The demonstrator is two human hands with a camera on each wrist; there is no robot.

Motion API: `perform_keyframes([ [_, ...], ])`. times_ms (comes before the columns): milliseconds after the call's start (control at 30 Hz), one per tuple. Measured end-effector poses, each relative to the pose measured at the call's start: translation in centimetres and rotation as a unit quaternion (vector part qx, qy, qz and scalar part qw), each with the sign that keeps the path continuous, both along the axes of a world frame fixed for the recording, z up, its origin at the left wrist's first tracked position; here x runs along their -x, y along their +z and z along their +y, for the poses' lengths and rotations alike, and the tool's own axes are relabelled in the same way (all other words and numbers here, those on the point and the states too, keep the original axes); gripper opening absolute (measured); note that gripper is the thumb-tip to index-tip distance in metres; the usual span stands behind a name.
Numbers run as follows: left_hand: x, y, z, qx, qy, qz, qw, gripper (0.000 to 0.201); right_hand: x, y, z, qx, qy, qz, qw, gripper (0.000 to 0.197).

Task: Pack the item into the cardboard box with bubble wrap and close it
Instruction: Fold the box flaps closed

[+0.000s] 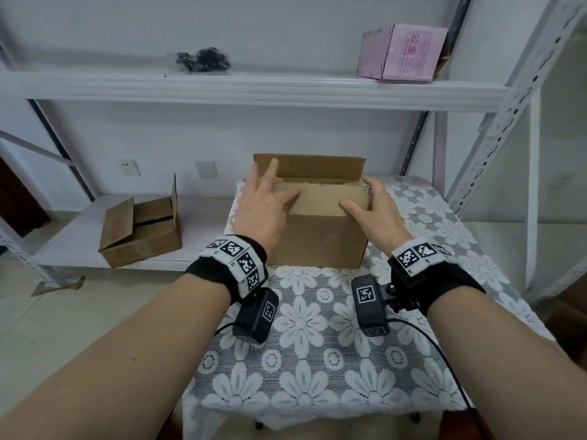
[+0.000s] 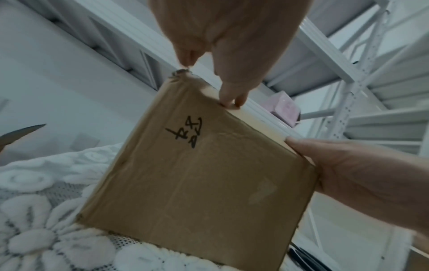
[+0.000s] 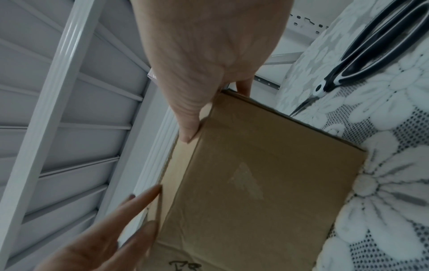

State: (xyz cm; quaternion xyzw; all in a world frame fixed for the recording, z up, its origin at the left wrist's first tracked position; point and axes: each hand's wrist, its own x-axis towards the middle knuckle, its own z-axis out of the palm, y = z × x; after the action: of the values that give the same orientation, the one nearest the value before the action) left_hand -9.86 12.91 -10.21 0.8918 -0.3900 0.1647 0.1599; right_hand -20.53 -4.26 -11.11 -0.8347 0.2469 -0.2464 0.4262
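A brown cardboard box (image 1: 317, 236) stands on the lace-covered table (image 1: 317, 344). Its near top flap (image 1: 324, 198) is folded down, while the far flap (image 1: 317, 165) stands upright. My left hand (image 1: 263, 201) lies on the left part of the near flap with fingers spread and straight. My right hand (image 1: 374, 211) rests over the box's right top corner, thumb on the flap. In the left wrist view the box's front (image 2: 197, 183) shows black handwriting. In the right wrist view my thumb (image 3: 188, 128) presses the box's top edge (image 3: 185, 165). The inside of the box is hidden.
Black-handled scissors (image 3: 371, 45) lie on the table right of the box. A second open cardboard box (image 1: 139, 233) sits on the low shelf to the left. On the upper shelf are a pink box (image 1: 401, 52) and a black bagged item (image 1: 203, 60). A shelf upright (image 1: 495, 128) stands at the right.
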Motion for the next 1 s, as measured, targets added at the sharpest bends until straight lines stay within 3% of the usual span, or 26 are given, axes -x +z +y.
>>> perform_keyframes([
  [67,0.6,-0.1,-0.8,-0.069,-0.05,-0.042,0.995,0.049,-0.1,0.0,0.0,-0.02,0.008,-0.019,1.0,0.083],
  [233,2.1,-1.5,-1.9,-0.212,-0.07,0.016,0.975,0.088,0.0,0.0,-0.5,-0.056,0.036,-0.045,0.997,0.095],
  [367,1.8,-0.6,-2.0,-0.265,-0.088,0.077,0.957,0.117,-0.4,0.2,-1.0,-0.045,0.041,-0.044,0.997,0.104],
  [567,1.2,1.5,-2.4,-0.318,-0.103,0.143,0.932,0.116,-1.0,1.1,-1.5,-0.002,0.024,-0.01,1.0,0.119],
  [667,1.0,2.1,-2.6,-0.33,-0.103,0.139,0.928,0.113,-1.7,2.5,-1.3,0.121,0.015,0.053,0.991,0.121],
  [767,1.2,2.3,-2.6,-0.32,-0.106,0.142,0.931,0.109,-2.7,4.4,-1.4,0.209,0.077,0.125,0.967,0.119],
  [867,1.3,2.4,-2.4,-0.31,-0.107,0.139,0.934,0.104,-3.6,5.9,-1.2,0.227,0.125,0.182,0.949,0.104],
  [1000,1.3,2.1,-2.3,-0.297,-0.103,0.129,0.941,0.1,-4.4,6.1,-0.5,0.234,0.101,0.168,0.952,0.07],
])
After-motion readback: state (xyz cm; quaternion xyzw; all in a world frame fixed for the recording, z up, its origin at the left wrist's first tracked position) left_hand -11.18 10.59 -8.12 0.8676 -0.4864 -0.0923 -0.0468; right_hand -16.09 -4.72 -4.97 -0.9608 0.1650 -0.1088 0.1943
